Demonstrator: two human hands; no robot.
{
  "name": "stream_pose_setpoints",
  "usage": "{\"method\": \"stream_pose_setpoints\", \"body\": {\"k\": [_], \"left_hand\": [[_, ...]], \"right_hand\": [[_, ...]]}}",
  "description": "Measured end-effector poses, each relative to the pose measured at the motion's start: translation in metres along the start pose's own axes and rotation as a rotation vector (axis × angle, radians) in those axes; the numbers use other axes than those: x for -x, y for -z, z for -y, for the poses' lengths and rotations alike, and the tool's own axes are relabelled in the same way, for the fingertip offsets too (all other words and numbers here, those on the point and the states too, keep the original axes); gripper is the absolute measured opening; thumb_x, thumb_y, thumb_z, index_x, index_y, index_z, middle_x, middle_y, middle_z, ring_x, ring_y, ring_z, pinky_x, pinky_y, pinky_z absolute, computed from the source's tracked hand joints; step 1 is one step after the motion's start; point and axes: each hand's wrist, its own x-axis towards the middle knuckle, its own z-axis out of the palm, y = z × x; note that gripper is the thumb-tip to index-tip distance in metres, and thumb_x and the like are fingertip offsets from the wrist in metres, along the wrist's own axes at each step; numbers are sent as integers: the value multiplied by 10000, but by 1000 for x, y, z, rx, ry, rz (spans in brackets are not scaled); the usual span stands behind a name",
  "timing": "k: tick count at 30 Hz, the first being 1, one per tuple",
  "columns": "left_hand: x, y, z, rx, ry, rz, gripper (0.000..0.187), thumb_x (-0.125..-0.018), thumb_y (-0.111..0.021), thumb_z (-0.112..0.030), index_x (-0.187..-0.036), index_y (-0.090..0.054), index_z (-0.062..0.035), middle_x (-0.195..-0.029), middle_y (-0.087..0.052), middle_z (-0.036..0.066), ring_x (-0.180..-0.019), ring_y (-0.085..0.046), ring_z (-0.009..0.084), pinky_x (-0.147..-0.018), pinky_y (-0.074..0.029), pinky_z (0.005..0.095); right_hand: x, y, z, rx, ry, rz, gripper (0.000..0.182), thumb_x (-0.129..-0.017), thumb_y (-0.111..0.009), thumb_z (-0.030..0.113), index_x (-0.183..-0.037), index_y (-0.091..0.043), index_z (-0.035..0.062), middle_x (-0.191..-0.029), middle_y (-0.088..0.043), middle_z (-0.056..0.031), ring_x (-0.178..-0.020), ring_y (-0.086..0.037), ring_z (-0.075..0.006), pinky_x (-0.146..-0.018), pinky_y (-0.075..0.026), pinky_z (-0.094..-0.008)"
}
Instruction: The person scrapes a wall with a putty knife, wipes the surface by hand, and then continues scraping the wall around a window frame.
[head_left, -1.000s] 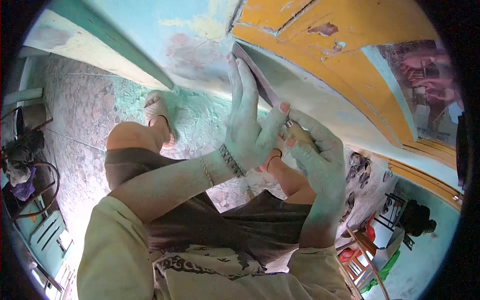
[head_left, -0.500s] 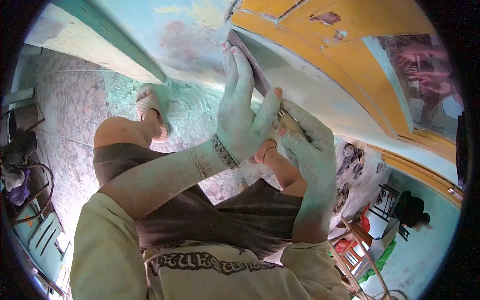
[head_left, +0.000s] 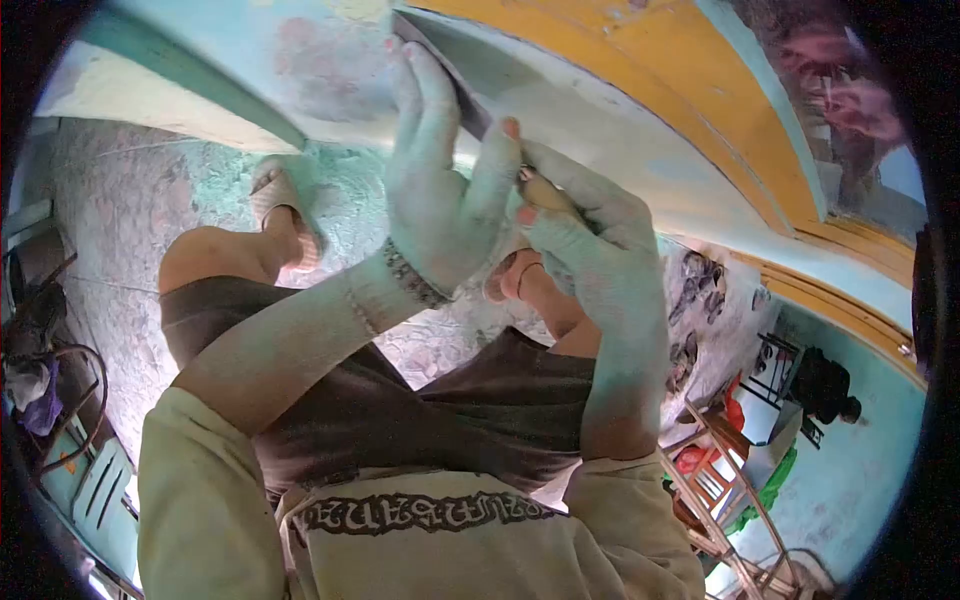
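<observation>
Head view: the scraper (head_left: 465, 98) is positioned at the upper centre, its wide metal blade slanted along the pale wall (head_left: 610, 150). Full contact between blade edge and wall cannot be confirmed from this angle. The wooden handle (head_left: 549, 196) points down toward the person's right side.

Right hand (head_left: 595, 225): closed around the handle, thumb on the near side. Left hand (head_left: 430, 185): open, fingers extended together and laid against the blade, thumb set apart near the handle end. Both hands carry a pale coating (the forearms show it too). A patterned bracelet (head_left: 412, 276) and a thin chain (head_left: 360, 308) encircle the left wrist area.

Adjacent surfaces: an orange panel (head_left: 650, 60) borders the pale wall above, with a dark pane (head_left: 850, 110) at the upper right. Below the wall is the mottled floor (head_left: 120, 230); a foot in a woven sandal (head_left: 275, 195) rests on it, left of the hands.

Outer area: several shoes (head_left: 698, 285) are located at the right, with a wooden chair (head_left: 715, 480) below them. Purple cloth (head_left: 40, 408) hangs at the far left
</observation>
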Motion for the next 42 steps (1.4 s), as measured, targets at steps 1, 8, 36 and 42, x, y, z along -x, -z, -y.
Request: {"method": "stream_pose_setpoints", "body": {"k": [1, 8, 36, 42], "left_hand": [[2, -2, 0, -25, -22, 9, 717, -902, -575, -202, -1379, -184, 165, -1425, -192, 395, -1365, -204, 447, -1096, -248, 397], [3, -8, -4, -70, -41, 11, 716, -935, -534, -234, -1401, -145, 147, -1455, -173, 366, -1391, -183, 390, -1112, -204, 373], [4, -14, -4, 1, -59, 128, 763, -944, -519, -243, -1400, -57, 158, -1478, -68, 358, -1404, -85, 417, -1131, -137, 416], [4, -13, -3, 43, 18, 124, 808, -917, -538, -246, -1397, -23, 149, -1430, -14, 428, -1360, -64, 535, -1114, -177, 465]], "right_hand": [[1, -1, -4, -18, 25, 1, 445, -808, -625, 42, -1250, -577, 33, -819, -581, -7, -539, -459, -37, -451, -421, -192], [-2, 10, -3, -97, -66, 43, 432, -805, -614, 37, -1237, -590, 42, -812, -588, -4, -524, -469, -39, -447, -426, -178], [4, 18, -7, -109, -46, 0, 418, -808, -605, 25, -1224, -581, 1, -952, -633, -95, -649, -578, -106, -474, -476, -233], [2, 13, -6, -85, -28, -34, 426, -809, -605, 22, -1233, -568, -9, -930, -625, -97, -586, -557, -94, -442, -460, -228]]}}
